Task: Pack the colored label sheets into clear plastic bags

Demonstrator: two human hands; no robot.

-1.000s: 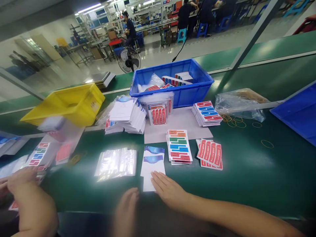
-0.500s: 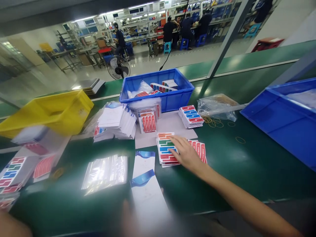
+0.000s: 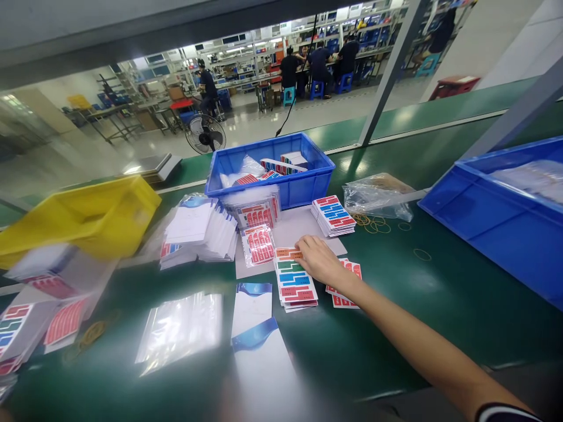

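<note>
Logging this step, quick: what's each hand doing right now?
Left hand: not in view.
Right hand: open, fingers resting on the far edge of the multicolour label stack, gripping nothing.

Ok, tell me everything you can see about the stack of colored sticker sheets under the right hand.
The stack of sticker sheets lies flat on the green belt, slightly fanned. Its top sheet looks like glossy paper with orange, green, blue and red label strips. The right hand rests on its far right corner. A white card lies beside it, red sheets on the other side.

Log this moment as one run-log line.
right hand: on multicolour sticker stack | left hand: not in view | beside: red sticker sheets, blue bin
</note>
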